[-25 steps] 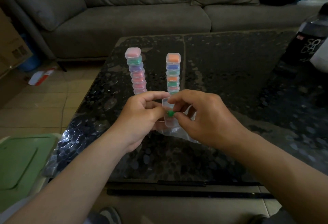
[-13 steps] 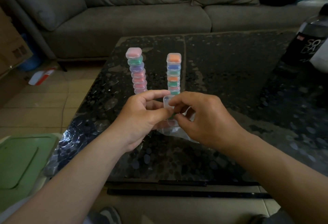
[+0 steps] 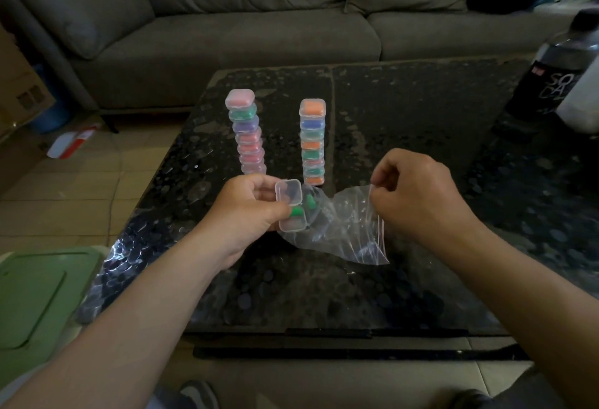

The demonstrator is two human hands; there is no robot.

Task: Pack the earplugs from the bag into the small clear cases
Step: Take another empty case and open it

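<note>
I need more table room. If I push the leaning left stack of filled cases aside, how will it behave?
Likely to topple: the left stack is tall, narrow and visibly leans, its cases offset stepwise. The cases look like smooth, light plastic, so they would probably slide apart rather than move as one.

Clear case (image 3: 290,206), lid open, holds one green earplug (image 3: 296,212), centre. Crumpled bag (image 3: 343,230) touches its right. Beyond: left stack (image 3: 248,133), right stack (image 3: 312,142), filled.

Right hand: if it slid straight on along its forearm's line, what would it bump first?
Probably the right stack of filled cases, up and left of the right hand, which pinches the clear bag. Depth is unclear, so that is a guess.
</note>
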